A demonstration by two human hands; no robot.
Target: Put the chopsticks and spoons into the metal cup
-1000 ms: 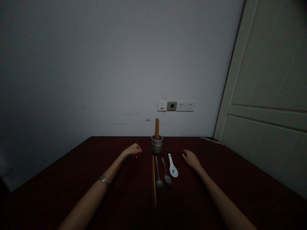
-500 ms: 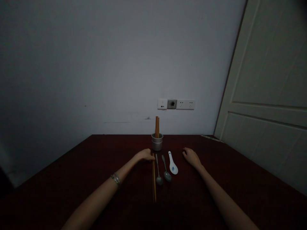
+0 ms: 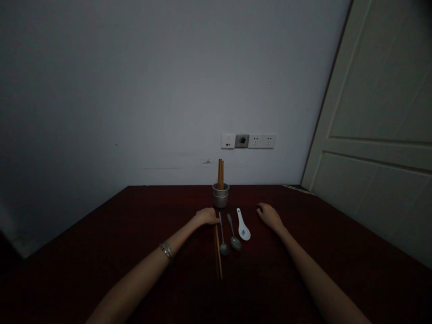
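Observation:
My left hand [image 3: 206, 217] is closed around the upper end of the wooden chopsticks [image 3: 218, 252], whose other ends point toward me. Just right of them lies a long-handled metal spoon [image 3: 223, 247], then a second metal spoon [image 3: 235, 243]. Farther right is a white soup spoon [image 3: 243, 230] with a blue mark in its bowl. Behind the row stands a grey metal cup [image 3: 220, 198] holding upright wooden chopsticks [image 3: 220, 173]. My right hand [image 3: 269, 217] rests on the table to the right of the soup spoon, fingers loosely bent, touching no utensil.
The dark red table [image 3: 162, 202] meets a plain wall with a row of sockets [image 3: 262, 141] above the cup. A pale door [image 3: 378, 148] stands at the right. A thin flat strip [image 3: 298, 189] lies near the table's back right corner.
My left hand has shifted slightly to the right, and the chopsticks' near ends have swung a little rightward. The whole view has tilted slightly. My right hand stays in place.

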